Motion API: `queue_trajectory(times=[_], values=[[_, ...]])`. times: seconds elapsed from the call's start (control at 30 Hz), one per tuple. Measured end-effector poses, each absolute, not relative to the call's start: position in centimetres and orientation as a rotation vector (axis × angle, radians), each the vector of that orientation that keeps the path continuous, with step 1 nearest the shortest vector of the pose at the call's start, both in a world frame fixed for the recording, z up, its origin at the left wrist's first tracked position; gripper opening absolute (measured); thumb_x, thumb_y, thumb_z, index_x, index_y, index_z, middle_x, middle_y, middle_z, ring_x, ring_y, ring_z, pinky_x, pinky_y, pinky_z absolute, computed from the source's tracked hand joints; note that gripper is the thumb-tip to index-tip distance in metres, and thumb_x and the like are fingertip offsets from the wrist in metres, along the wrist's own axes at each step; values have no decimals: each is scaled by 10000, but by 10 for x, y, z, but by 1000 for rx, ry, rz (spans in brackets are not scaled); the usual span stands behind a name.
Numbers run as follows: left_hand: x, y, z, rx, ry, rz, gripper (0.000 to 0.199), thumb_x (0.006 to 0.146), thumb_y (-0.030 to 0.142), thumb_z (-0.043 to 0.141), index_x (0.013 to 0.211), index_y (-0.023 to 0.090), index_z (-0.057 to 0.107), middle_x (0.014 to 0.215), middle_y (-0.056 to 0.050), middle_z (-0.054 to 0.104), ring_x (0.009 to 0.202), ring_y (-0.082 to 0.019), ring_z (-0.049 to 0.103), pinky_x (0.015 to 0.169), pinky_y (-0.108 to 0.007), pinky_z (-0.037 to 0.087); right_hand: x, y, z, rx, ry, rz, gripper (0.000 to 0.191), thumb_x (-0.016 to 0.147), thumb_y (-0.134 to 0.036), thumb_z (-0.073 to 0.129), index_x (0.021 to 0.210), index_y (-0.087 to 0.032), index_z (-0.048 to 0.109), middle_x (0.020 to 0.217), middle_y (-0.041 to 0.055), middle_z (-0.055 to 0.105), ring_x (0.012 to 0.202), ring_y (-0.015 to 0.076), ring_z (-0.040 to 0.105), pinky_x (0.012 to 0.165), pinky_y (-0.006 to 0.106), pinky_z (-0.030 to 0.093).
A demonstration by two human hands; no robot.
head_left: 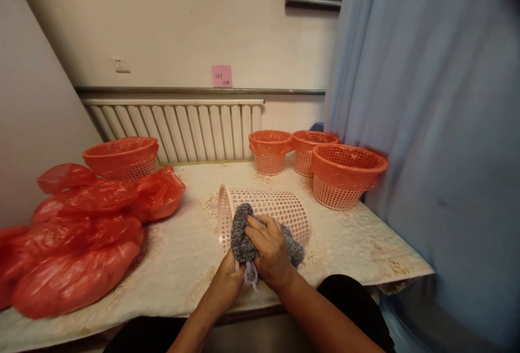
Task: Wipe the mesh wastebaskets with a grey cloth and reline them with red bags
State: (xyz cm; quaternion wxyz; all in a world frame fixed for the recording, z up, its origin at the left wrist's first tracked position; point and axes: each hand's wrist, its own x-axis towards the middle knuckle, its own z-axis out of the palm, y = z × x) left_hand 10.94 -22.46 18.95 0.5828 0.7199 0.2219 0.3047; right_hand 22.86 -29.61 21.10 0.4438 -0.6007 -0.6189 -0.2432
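A pale pink perforated plastic basket [276, 207] lies on its side near the front of the table, its open rim toward the left. My right hand [270, 247] is closed on a fluffy grey cloth [242, 234] and presses it against the basket's side close to the rim. Part of the cloth sticks out past the hand on the right, and a small light loop hangs below it. At the rim's lower edge, my left hand [229, 276] grips the basket; its fingertips are hidden inside or behind the rim.
Several baskets lined with red bags stand at the back right, one of them the right basket [339, 193]. Another lined basket [122, 152] is at the left, behind a heap of filled red plastic bags [89, 234]. A blue curtain [430, 142] hangs along the right.
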Motion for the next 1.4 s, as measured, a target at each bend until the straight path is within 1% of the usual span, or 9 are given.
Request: queue_trajectory(times=[0.2, 0.4, 0.5, 0.7, 0.8, 0.9, 1.1, 1.23, 1.4], values=[[107, -217, 185, 1657, 428, 623, 502, 853, 298, 545, 1320, 135, 465, 1312, -122, 586, 1241, -268, 507, 1086, -429, 349, 288, -291, 198, -1670, -1331, -650, 500, 718, 26, 427, 1110, -202, 636, 1220, 52, 624, 1075, 228, 488, 944, 393, 421], [107, -214, 183, 1695, 449, 603, 535, 852, 313, 541, 1346, 133, 440, 1357, -131, 552, 1272, -261, 484, 1103, -428, 324, 354, -309, 182, -1933, -976, -674, 551, 673, 1, 425, 1172, -147, 603, 1164, 101, 629, 1004, 250, 524, 886, 380, 442], [106, -214, 187, 1696, 459, 593, 517, 828, 299, 548, 1308, 120, 480, 1329, -138, 577, 1249, -269, 506, 1091, -431, 337, 352, -314, 176, -1961, -924, -671, 573, 661, -5, 433, 1205, -110, 578, 1203, 132, 606, 1052, 272, 507, 926, 401, 429], [110, -216, 197, 1663, 486, 589, 523, 804, 323, 562, 1286, 130, 504, 1284, -125, 614, 1190, -258, 556, 1032, -394, 409, 310, -304, 174, -1835, -1071, -643, 609, 608, 12, 421, 1173, -139, 592, 1282, 114, 565, 1109, 271, 466, 956, 442, 414], [114, -217, 197, 1639, 501, 583, 486, 818, 380, 555, 1233, 127, 540, 1193, -109, 664, 1113, -251, 603, 985, -385, 452, 283, -303, 180, -1717, -1224, -620, 652, 573, 3, 429, 1191, -143, 579, 1310, 102, 547, 1164, 281, 439, 986, 475, 386], [117, -218, 198, 1656, 520, 600, 438, 803, 387, 564, 1148, 118, 591, 1085, -98, 701, 1029, -257, 628, 965, -410, 464, 255, -305, 187, -1565, -1424, -598, 609, 620, -30, 445, 1201, -159, 574, 1316, 80, 550, 1172, 294, 440, 976, 489, 392], [115, -222, 196, 1773, 458, 677, 254, 768, 267, 570, 968, 172, 693, 1035, -77, 718, 1086, -279, 582, 1019, -398, 409, 224, -300, 197, -1439, -1569, -619, 406, 806, -90, 463, 1174, -197, 598, 1294, 52, 579, 1142, 288, 470, 937, 446, 429], [105, -229, 176, 1804, 434, 569, 261, 779, 216, 526, 982, 167, 682, 1020, -65, 716, 1010, -268, 608, 961, -388, 454, 226, -295, 208, -1417, -1512, -634, 368, 836, -92, 463, 1165, -177, 603, 1264, 69, 599, 1122, 256, 470, 926, 430, 439], [94, -235, 152, 1825, 321, 511, 319, 757, 151, 492, 1038, 180, 640, 1084, -52, 688, 1031, -251, 591, 997, -376, 420, 226, -296, 221, -1436, -1481, -629, 401, 809, -63, 444, 1152, -174, 619, 1261, 63, 603, 1113, 256, 461, 924, 432, 427]])
